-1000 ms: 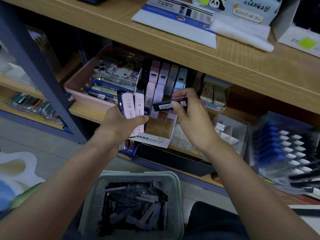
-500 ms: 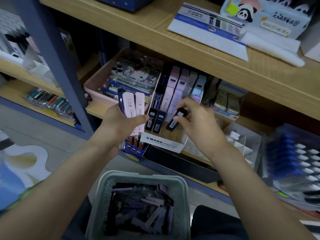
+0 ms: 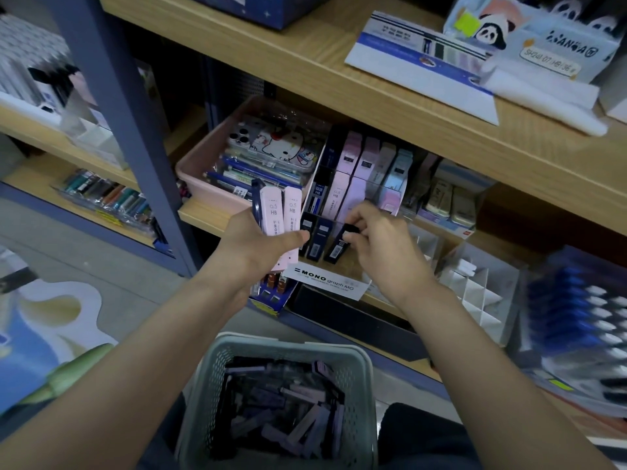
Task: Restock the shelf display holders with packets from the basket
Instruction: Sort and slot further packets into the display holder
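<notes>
My left hand grips a small stack of lead packets, two pale pink ones marked 0.5 HB and a dark blue one behind them, held upright just left of the display holder. My right hand pinches the top of a black packet standing tilted in the holder's front row, right of two dark packets. Pink, lilac and light blue packets fill the rows behind. The grey basket below my arms holds several black and lilac packets.
A pink tub with pens and a cartoon phone case sits left of the holder. A blue shelf post rises at left. White divider trays and blue pens lie to the right. The wooden shelf above carries boxes.
My right hand brought the black packet from level in the air down into the holder's front row and still pinches its top. My left hand kept its stack in place.
</notes>
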A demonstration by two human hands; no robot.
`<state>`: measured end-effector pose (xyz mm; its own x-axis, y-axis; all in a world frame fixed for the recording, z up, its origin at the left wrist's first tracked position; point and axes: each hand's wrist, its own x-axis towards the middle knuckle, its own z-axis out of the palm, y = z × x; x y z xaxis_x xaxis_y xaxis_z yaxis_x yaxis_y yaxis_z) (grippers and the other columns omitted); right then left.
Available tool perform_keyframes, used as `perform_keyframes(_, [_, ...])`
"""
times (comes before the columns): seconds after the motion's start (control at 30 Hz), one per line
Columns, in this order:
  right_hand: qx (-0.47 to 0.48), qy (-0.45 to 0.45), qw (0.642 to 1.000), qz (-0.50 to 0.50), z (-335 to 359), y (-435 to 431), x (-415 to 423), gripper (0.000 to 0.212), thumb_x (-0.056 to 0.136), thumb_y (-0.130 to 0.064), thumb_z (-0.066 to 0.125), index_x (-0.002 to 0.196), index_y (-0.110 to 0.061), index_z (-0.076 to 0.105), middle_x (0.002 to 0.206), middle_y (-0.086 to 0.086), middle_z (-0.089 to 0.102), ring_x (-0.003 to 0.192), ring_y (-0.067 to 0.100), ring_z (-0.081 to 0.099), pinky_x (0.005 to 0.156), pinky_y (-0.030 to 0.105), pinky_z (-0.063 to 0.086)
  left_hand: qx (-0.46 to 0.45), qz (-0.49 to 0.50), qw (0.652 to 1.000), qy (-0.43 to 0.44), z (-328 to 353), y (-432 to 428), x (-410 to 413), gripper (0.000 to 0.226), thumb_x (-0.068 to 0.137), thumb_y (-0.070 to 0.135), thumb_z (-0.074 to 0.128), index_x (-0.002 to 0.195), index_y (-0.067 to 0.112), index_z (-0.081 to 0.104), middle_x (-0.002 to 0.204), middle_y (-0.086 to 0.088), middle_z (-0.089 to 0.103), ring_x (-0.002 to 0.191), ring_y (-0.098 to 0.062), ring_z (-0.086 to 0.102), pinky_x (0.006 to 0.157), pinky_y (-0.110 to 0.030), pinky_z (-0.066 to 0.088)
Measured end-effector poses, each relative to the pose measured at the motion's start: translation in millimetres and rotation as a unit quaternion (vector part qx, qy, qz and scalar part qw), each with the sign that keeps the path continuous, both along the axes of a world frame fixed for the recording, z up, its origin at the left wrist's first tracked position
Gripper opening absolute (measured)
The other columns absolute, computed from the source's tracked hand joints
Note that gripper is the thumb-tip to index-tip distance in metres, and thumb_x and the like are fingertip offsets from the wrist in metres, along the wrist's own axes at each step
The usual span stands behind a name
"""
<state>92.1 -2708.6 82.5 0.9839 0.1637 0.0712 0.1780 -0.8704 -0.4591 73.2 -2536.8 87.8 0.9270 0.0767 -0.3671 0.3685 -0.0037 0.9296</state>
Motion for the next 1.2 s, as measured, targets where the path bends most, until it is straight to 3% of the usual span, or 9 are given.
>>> perform_keyframes(0.13, [-0.043, -0.029, 0.999, 0.010, -7.8, 5.3, -2.1, 0.020, 0.091, -0.015, 0.059, 0.111, -0.014, 0.060, 0.106, 0.006, 0.060, 0.091, 0.022, 0.061, 0.077, 0.039, 0.052, 0.001, -0.006, 1.000, -0.001, 0.8, -2.7, -1.3, 0.039, 0.082, 0.012, 0.070, 0.120, 0.016, 0.059, 0.087, 0.011, 0.061, 0.076, -0.001, 0.059, 0.051, -0.010, 0.046])
perform_keyframes(0.27, [-0.084, -0.089, 0.993, 0.004, -10.0, 11.2, -3.4, 0.024, 0.090, -0.016, 0.060, 0.114, -0.013, 0.060, 0.112, 0.005, 0.049, 0.092, 0.023, 0.057, 0.068, 0.035, 0.050, 0.016, -0.008, 1.000, 0.004, -1.5, -5.9, -1.0, 0.042, 0.081, 0.014, 0.072, 0.121, 0.016, 0.059, 0.098, 0.003, 0.065, 0.081, -0.005, 0.061, 0.061, -0.017, 0.048])
perform_keyframes(0.43, [-0.079, -0.066, 0.995, -0.018, -13.3, 12.9, -5.4, 0.028, 0.092, -0.013, 0.055, 0.120, -0.016, 0.049, 0.111, 0.003, 0.054, 0.092, 0.023, 0.059, 0.069, 0.032, 0.045, 0.003, -0.031, 0.999, -0.005, 0.4, -11.5, -3.3, 0.041, 0.081, 0.010, 0.070, 0.120, 0.015, 0.058, 0.090, 0.008, 0.063, 0.081, -0.004, 0.059, 0.069, -0.020, 0.049])
perform_keyframes(0.53, [0.085, -0.081, 0.992, -0.042, -8.1, 15.0, -9.2, 0.019, 0.096, -0.018, 0.050, 0.113, -0.012, 0.056, 0.101, 0.003, 0.059, 0.082, 0.014, 0.057, 0.073, 0.032, 0.048, 0.005, -0.064, 0.998, -0.007, 0.6, -12.0, -5.3, 0.038, 0.081, 0.010, 0.071, 0.116, 0.017, 0.059, 0.088, 0.009, 0.062, 0.082, -0.004, 0.060, 0.063, -0.016, 0.050])
perform_keyframes(0.63, [0.261, 0.046, 0.962, -0.062, 4.0, 19.1, -14.4, 0.027, 0.098, -0.030, 0.043, 0.107, -0.012, 0.062, 0.088, 0.001, 0.062, 0.065, 0.006, 0.058, 0.064, 0.029, 0.052, -0.003, -0.121, 0.993, -0.006, 1.7, -13.1, -8.6, 0.028, 0.081, 0.010, 0.070, 0.102, 0.025, 0.058, 0.090, 0.008, 0.065, 0.080, -0.003, 0.060, 0.055, -0.009, 0.050])
perform_keyframes(0.8, [0.383, 0.172, 0.904, -0.079, 14.5, 10.6, -20.0, 0.021, 0.091, -0.016, 0.059, 0.110, -0.007, 0.058, 0.080, 0.004, 0.060, 0.048, -0.002, 0.055, 0.046, 0.014, 0.046, -0.006, -0.168, 0.986, -0.004, 2.3, -19.3, -13.9, 0.017, 0.082, 0.019, 0.070, 0.096, 0.026, 0.064, 0.093, 0.004, 0.070, 0.083, -0.007, 0.066, 0.066, -0.019, 0.054])
perform_keyframes(0.93, [0.448, 0.076, 0.879, -0.142, 23.8, -11.1, -18.4, 0.004, 0.096, -0.011, 0.050, 0.098, -0.014, 0.052, 0.082, 0.004, 0.060, 0.052, -0.001, 0.056, 0.050, 0.016, 0.049, -0.003, -0.116, 0.993, 0.011, 3.4, -21.5, -11.5, 0.027, 0.083, 0.022, 0.069, 0.103, 0.005, 0.062, 0.085, -0.003, 0.067, 0.058, -0.008, 0.061, 0.053, -0.016, 0.051])
perform_keyframes(1.13, [0.271, -0.144, 0.931, -0.200, 13.2, -54.2, -18.3, 0.009, 0.096, -0.018, 0.050, 0.096, -0.026, 0.045, 0.088, 0.002, 0.062, 0.075, 0.023, 0.064, 0.069, 0.043, 0.055, 0.008, -0.094, 0.995, 0.012, 3.2, -31.3, -11.6, 0.026, 0.084, 0.022, 0.068, 0.103, 0.006, 0.061, 0.099, -0.006, 0.065, 0.081, -0.013, 0.058, 0.048, -0.009, 0.046])
perform_keyframes(1.2, [0.279, -0.158, 0.928, -0.189, 11.2, -57.1, -20.6, 0.013, 0.096, -0.016, 0.050, 0.094, -0.028, 0.043, 0.090, 0.005, 0.063, 0.076, 0.024, 0.065, 0.066, 0.033, 0.057, 0.012, -0.089, 0.996, 0.013, 3.5, -35.3, -11.6, 0.022, 0.084, 0.021, 0.068, 0.099, 0.007, 0.062, 0.097, -0.005, 0.065, 0.079, -0.012, 0.058, 0.046, -0.009, 0.045])
